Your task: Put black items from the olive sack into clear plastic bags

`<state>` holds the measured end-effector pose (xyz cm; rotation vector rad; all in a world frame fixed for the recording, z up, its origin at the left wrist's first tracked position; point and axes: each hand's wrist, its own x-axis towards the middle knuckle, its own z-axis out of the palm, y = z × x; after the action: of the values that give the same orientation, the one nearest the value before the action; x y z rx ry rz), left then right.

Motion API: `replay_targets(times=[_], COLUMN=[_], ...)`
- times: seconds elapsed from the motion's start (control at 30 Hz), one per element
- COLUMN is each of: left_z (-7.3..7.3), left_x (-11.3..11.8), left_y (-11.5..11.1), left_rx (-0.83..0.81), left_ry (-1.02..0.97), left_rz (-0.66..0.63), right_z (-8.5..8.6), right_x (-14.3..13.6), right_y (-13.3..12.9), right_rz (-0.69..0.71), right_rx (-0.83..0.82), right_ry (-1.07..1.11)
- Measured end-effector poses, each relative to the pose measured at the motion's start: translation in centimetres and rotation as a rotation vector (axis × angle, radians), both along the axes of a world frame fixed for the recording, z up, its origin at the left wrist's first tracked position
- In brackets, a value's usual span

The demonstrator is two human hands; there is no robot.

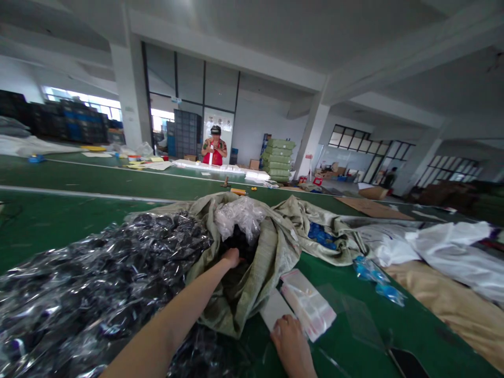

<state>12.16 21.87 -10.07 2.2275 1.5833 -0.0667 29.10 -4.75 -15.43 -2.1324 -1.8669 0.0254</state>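
My left hand [231, 257] reaches into the mouth of an olive woven sack [275, 244]; its fingers are mostly hidden among dark items inside. Crumpled clear plastic [240, 215] lines the sack's far edge. Near the front, my right hand [289, 338] rests with bent fingers on the near end of a white flat piece [275, 310]. Beside that piece lies a stack of clear plastic bags [307, 304]. A large heap of dark items in clear wrapping [106, 283] spreads to the left of the sack.
Behind on the right, another sack [301, 215] holds blue items [322, 236]. Blue packets [370, 270], white sacks [444, 247] and a phone [407, 362] lie to the right. A person [214, 147] is across the green table [94, 178].
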Motion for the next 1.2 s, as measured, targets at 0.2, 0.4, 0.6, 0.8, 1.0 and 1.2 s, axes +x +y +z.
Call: replay_targets(times=[0.2, 0.4, 0.6, 0.8, 1.0, 1.2], left_z=[1.1, 1.7, 3.4, 6.5, 7.5, 7.2], left_x=[-1.3, -3.1, -4.0, -4.5, -3.8, -3.0], left_y=[-0.5, -3.6, -7.9, -12.9, -16.1, -18.1], left_rx=[-0.072, -0.028, 0.237, 0.144, -0.291, -0.539], left_ry=[0.044, -0.037, -0.340, -0.743, -1.053, -1.080], left_rz=[-0.123, -0.238, -0.214, -0.361, -0.325, -0.188], right_z=[2.0, 2.9, 6.2, 11.9, 14.7, 14.5], right_x=[-0.1, 0.6, 3.0, 2.6, 1.1, 0.6], right_y=[0.0, 0.2, 0.0, -1.6, -2.7, -2.9], right_rz=[0.014, -0.097, -0.061, 0.085, 0.155, 0.170], right_rx=[-0.107, -0.086, 0.076, 0.077, 0.042, 0.039], right_ry=[-0.040, 0.080, 0.497, 1.168, 1.353, 1.291])
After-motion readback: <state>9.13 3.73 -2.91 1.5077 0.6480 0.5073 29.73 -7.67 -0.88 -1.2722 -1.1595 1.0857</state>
